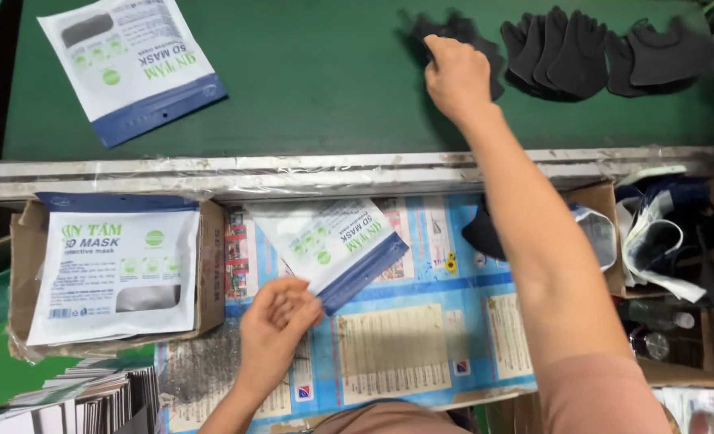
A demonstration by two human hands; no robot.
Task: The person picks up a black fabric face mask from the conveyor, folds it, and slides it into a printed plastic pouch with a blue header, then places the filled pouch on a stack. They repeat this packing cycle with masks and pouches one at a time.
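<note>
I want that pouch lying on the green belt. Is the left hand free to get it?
Probably not: the left hand already holds a pouch, though nothing blocks the way to the belt pouch.

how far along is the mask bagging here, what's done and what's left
Done, it seems: one flat pouch on the belt lies on the green belt. In hand: the left hand holds an empty-looking pouch by its blue edge, while the right hand reaches onto a dark mask. Left: a row of dark masks and a box of pouches.

Masks [582,52] behind pouch [333,245], box [116,273] left
</note>
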